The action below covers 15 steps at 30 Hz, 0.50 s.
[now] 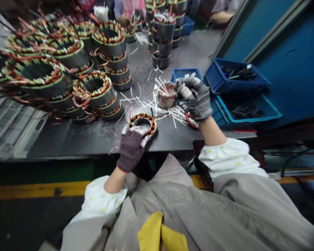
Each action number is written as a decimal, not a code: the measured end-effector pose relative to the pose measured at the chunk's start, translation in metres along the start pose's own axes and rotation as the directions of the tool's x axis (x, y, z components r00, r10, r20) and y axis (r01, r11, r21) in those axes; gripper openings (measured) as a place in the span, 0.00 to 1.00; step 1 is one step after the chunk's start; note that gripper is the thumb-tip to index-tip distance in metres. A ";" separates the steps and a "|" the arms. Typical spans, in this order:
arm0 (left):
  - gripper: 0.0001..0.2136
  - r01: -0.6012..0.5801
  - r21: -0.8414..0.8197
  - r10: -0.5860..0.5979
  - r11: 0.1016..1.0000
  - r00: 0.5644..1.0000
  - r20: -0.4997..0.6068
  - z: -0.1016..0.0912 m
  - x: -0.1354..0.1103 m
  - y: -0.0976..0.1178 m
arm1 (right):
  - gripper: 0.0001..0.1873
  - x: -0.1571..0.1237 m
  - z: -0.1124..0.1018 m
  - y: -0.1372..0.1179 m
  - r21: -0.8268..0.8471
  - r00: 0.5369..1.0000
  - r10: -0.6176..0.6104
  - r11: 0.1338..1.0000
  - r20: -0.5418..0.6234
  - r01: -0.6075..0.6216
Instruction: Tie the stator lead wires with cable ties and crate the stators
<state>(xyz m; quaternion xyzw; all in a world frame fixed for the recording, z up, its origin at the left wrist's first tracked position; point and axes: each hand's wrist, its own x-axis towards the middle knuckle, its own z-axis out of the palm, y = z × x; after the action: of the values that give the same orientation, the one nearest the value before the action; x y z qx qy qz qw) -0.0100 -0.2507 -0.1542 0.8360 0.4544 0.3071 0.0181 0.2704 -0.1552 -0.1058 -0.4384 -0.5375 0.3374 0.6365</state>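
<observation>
My left hand, in a dark glove with white fingertips, grips the near-left rim of a motor stator. The stator is a ring wound with copper wire, lying near the table's front edge. Farther right, my right hand, in a grey glove, has its fingers curled together beside a small reddish cup. Whatever those fingers hold, if anything, is hidden or blurred. White strips stick up out of the cup. More loose white strips are scattered on the table around it. Below the right hand lies a red ring-shaped item.
Stacks of wound stators crowd the left side, with wire ends sticking out. Another stator stack stands at the back. On the right are blue bins of dark parts and a blue panel. Other people sit across the table.
</observation>
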 end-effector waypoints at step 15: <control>0.15 0.072 0.049 -0.076 0.996 0.993 0.087 -0.006 0.000 0.012 | 0.14 -0.175 0.006 -0.006 -0.139 0.849 -0.033 0.982 0.528 0.125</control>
<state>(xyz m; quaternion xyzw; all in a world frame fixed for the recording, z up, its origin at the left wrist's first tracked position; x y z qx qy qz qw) -0.0045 -0.2590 -0.1454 0.8315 0.4908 0.2583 0.0305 0.2297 -0.3142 -0.1678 -0.3597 -0.7342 0.3708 0.4405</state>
